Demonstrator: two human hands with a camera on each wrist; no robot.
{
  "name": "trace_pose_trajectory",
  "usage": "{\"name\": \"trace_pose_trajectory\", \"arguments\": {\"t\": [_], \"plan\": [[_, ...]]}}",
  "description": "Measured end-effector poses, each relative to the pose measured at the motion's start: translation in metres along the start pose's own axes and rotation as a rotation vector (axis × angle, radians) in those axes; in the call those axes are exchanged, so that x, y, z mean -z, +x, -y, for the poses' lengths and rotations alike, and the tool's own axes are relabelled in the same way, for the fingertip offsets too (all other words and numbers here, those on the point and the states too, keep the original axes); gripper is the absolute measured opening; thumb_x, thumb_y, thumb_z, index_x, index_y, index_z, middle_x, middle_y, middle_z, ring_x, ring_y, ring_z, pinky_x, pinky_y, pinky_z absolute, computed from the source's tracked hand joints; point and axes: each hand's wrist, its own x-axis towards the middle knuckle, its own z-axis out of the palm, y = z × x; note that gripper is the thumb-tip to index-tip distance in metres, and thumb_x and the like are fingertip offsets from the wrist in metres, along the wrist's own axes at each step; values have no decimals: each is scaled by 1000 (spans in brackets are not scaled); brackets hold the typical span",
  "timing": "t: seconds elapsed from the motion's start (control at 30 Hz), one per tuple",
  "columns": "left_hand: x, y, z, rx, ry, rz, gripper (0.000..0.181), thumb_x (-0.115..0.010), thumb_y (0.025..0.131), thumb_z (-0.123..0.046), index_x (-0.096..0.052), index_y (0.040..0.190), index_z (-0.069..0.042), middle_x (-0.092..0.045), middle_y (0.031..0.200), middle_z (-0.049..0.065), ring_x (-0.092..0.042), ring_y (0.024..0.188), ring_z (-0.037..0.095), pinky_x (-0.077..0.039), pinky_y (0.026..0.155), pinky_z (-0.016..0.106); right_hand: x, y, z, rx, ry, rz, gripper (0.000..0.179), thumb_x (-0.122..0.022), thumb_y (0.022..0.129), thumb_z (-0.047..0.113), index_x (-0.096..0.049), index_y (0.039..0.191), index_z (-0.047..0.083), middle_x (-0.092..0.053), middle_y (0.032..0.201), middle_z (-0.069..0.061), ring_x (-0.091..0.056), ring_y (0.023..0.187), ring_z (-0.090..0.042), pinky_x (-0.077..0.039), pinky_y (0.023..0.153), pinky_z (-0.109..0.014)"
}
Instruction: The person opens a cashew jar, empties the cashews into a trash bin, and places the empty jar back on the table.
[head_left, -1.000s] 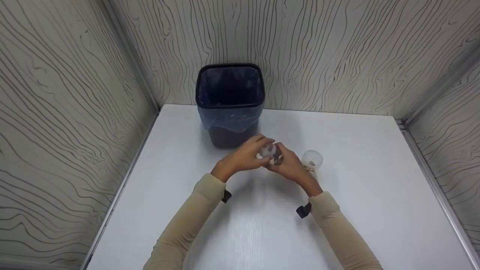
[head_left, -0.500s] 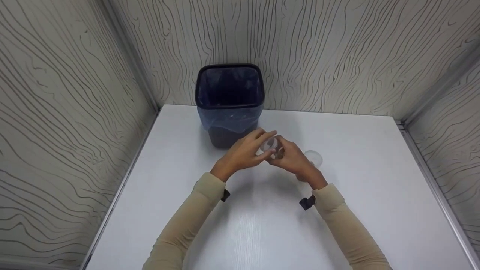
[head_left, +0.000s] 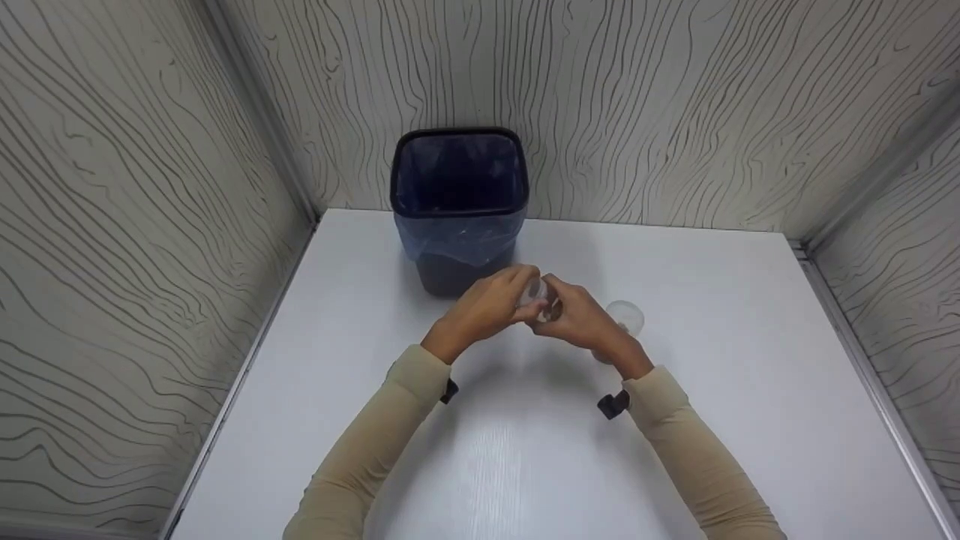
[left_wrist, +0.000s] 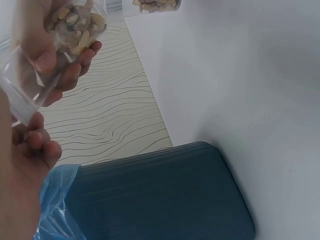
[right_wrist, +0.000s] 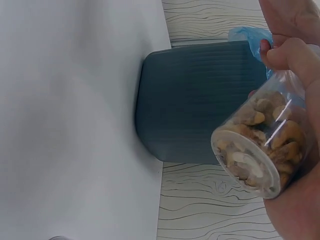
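Both hands meet above the table around a clear plastic jar [head_left: 534,292] of pale brown nut-like pieces. In the right wrist view the jar [right_wrist: 265,135] is tilted, base facing the camera, and the right hand [head_left: 577,319] grips its body. The left hand [head_left: 484,307] has its thumb and fingers round the jar's top end; the exact contact is partly hidden. In the left wrist view, the jar's clear upper part reaches the left hand [left_wrist: 32,155]. A second clear jar [head_left: 626,315] stands on the table just beyond the right wrist, partly covered by it.
A dark bin [head_left: 465,277] with a blue liner stands at the back of the white table [head_left: 712,300], just behind the left hand. Wood-patterned panels [head_left: 637,105] enclose the table at the back and sides.
The left fingers spread and lifted over the jar's top half a second ago and now curl in round it again. The right wrist has shifted slightly, covering more of the second jar.
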Motion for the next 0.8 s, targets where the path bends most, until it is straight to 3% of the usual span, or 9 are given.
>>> {"name": "trace_pose_trajectory", "arguments": {"t": [0.2, 0.4, 0.53, 0.63, 0.8], "plan": [[0, 0, 1, 22, -34, 22, 49, -57, 110, -47, -54, 136, -6, -70, 118, 10, -70, 96, 21, -63, 83, 37, -1, 1, 1, -6, -9, 9, 43, -86, 86, 19, -64, 123, 10, -73, 102, -2, -69, 89, -19, -59, 79, -34], [-1, 0, 2, 71, -48, 12, 45, -56, 110, -49, -55, 124, -6, -67, 96, 6, -59, 73, 16, -55, 64, 32, -6, -1, 3, 20, -75, -45, 45, -87, 86, 20, -64, 124, 13, -73, 98, -2, -68, 85, -15, -59, 76, -34], [-1, 1, 1, 156, -38, -5, 47, -54, 110, -53, -57, 113, -7, -53, 72, 1, -49, 59, 14, -43, 54, 29, -10, 0, 4, 81, -183, -109, 46, -89, 87, 19, -65, 126, 11, -70, 95, -4, -65, 81, -15, -58, 73, -35], [0, 3, 0, 230, -28, -10, 51, -52, 109, -57, -59, 107, -7, -43, 65, -3, -45, 56, 14, -37, 51, 29, -12, 0, 4, 102, -226, -143, 44, -90, 86, 19, -66, 123, 12, -67, 93, -3, -63, 79, -15, -56, 70, -34], [2, 4, -2, 287, -3, -3, 56, -49, 109, -59, -64, 106, -5, -48, 65, -1, -48, 57, 15, -39, 52, 31, -14, 0, 3, 103, -232, -160, 42, -90, 86, 19, -67, 120, 14, -67, 94, -6, -63, 81, -16, -56, 71, -34]]}}
